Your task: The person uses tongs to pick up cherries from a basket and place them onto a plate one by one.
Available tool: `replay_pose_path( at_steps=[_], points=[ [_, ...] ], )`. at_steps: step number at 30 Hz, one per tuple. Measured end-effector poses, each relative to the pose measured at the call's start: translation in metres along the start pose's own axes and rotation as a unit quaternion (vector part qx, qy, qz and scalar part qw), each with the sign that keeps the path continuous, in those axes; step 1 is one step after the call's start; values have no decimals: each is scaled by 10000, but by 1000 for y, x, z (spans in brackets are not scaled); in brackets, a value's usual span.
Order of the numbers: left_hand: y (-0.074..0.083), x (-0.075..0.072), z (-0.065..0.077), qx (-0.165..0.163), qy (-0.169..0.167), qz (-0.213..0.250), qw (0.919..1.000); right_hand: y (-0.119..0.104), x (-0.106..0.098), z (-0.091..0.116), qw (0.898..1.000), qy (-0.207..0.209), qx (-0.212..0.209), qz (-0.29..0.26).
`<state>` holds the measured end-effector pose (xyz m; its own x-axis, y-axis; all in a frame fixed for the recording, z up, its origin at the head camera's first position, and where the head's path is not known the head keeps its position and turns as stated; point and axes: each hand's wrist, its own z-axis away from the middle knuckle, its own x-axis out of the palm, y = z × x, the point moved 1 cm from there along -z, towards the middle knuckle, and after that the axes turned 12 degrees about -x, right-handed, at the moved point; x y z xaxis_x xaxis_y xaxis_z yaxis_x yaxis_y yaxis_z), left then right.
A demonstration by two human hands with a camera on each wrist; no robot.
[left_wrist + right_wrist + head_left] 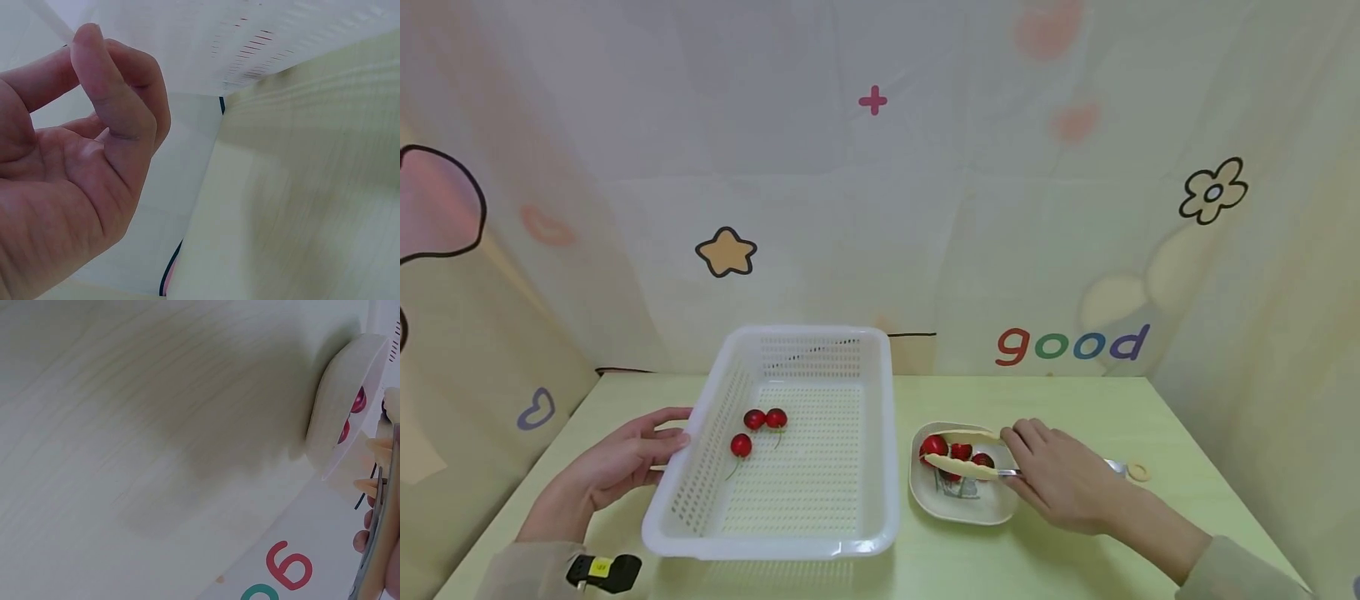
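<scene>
A white plastic basket [805,546] with perforated walls and floor is in the middle of the head view; several red cherries [741,446] with stems lie in its left part. My left hand [625,457] holds the basket's left rim, fingers bent in the left wrist view. On the right is a small white dish [970,510] with several cherries [982,461]. My right hand [1060,477] grips metal tongs [1009,472] with cream wavy tips. Those tips reach into the dish, on either side of a cherry [934,447] at its left; whether they squeeze it I cannot tell.
A light wood table [1180,517] carries everything. Behind the right hand lies a small tan ring [1138,472] near the tongs' end. A printed cloth [880,208] hangs at the back and sides.
</scene>
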<state>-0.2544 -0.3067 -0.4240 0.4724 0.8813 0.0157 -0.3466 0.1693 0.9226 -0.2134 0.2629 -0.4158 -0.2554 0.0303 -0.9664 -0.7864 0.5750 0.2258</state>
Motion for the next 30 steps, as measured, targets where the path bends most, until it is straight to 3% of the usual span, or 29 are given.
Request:
replay_pose_path(
  at_steps=[10,18,30],
  points=[
    [-1,0,0,37,-13,41,10000,0,13,-3,9978,-186,-484,417],
    [0,1,1,77,-124,111,9998,-1,17,-2,9986,-367,-282,263],
    [1,1,2,95,-183,111,9997,0,14,2,9999,-8,-96,95]
  ],
)
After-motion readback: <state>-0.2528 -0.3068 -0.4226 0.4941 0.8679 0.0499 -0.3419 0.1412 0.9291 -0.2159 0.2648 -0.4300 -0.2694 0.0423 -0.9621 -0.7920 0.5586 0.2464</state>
